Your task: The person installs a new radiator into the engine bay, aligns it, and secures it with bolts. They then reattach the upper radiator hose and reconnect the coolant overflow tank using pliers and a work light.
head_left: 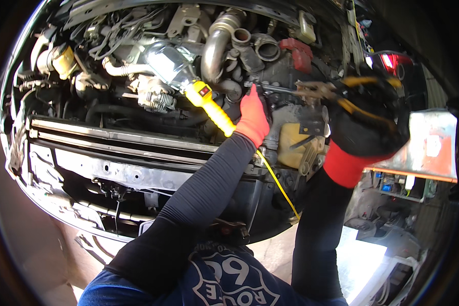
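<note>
My left hand (254, 117), in a red and black glove, reaches into the engine bay with its fingertips closed at the left end of a thin metal rod (278, 88). Part of its fingers is hidden behind the glove's back. My right hand (364, 127), in a matching glove and smeared by motion, grips pliers (349, 104) with yellow and black handles. The jaws point left and meet the rod's right end; whether they clamp it, I cannot tell. Just left of my left hand lies a lit work lamp (214, 112) with a yellow handle and clear cage.
Around my hands are a bent metal pipe (215, 53), an open round duct (266, 48), a red cover (297, 53) and a yellowish reservoir (290, 143). A yellow cord (278, 183) runs below my left wrist. The car's front crossbar (112, 166) spans the near side. A tray (433, 143) stands at right.
</note>
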